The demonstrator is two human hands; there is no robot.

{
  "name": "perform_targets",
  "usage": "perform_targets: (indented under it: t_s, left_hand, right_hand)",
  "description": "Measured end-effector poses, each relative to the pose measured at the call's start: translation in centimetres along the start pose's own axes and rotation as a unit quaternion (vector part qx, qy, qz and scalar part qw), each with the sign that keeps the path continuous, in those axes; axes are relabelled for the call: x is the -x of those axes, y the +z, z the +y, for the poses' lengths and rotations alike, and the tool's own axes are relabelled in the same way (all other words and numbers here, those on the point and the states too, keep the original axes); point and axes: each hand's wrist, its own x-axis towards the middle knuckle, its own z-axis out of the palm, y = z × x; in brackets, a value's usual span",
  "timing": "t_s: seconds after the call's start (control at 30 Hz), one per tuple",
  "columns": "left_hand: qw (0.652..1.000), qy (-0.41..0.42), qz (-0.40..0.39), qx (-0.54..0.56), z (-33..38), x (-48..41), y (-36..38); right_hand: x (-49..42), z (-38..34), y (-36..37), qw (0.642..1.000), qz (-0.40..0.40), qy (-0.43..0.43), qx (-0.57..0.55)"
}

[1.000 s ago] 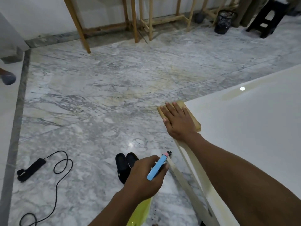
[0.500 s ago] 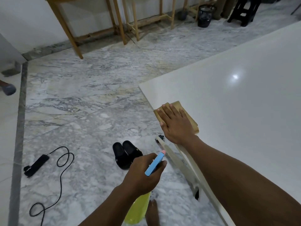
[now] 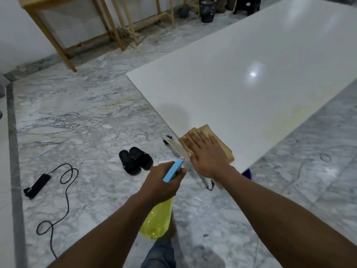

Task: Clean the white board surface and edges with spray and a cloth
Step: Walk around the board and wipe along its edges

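A large glossy white board (image 3: 241, 78) lies flat on a low support, running from its near corner to the far right. A folded tan cloth (image 3: 222, 146) rests on the board's near left edge. My right hand (image 3: 206, 153) lies flat on top of it, fingers spread and pointing away. My left hand (image 3: 162, 182) hangs off the board to the left, wrapped around a yellow spray bottle (image 3: 156, 221) with a blue trigger head. The bottle hangs below the hand, over the floor.
A pair of black slippers (image 3: 135, 160) sits on the marble floor left of the board. A black power strip (image 3: 36, 186) with a looping cable lies further left. Wooden frames (image 3: 116, 35), a black bin (image 3: 207, 9) and a black stool (image 3: 246, 5) stand at the back wall.
My right hand has slid the cloth along the board's left edge toward me, away from the far corner. The spray bottle stays in my left hand. The view has swung right, showing more board.
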Motion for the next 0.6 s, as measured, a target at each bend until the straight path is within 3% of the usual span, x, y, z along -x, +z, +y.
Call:
perform_targets:
  t_s: [0.33,0.47,0.5,0.53,0.57,0.6]
  left_hand:
    - [0.999,0.034,-0.015,-0.030,5.4,4.7,4.2]
    - [0.999,0.023,-0.016,-0.022,6.1,5.9,3.7]
    - [0.999,0.019,-0.020,-0.016,6.3,6.1,3.3]
    - [1.000,0.015,-0.025,-0.010,6.4,6.1,2.8]
    - [0.999,0.011,-0.030,-0.006,6.5,6.1,2.3]
    - [0.999,0.009,-0.037,-0.005,6.6,6.0,1.8]
  right_hand:
    - [13.3,1.2,0.2,0.993,0.055,-0.007,-0.107]
    - [18.6,1.1,-1.4,0.958,0.025,0.036,-0.282]
    - [19.5,0.6,-2.8,0.930,0.019,0.083,-0.359]
    - [20.1,0.1,-4.6,0.876,0.028,0.156,-0.455]
    - [20.3,-0.1,-6.4,0.784,0.044,0.255,-0.564]
    - [20.2,0.0,-7.6,0.659,0.052,0.337,-0.670]
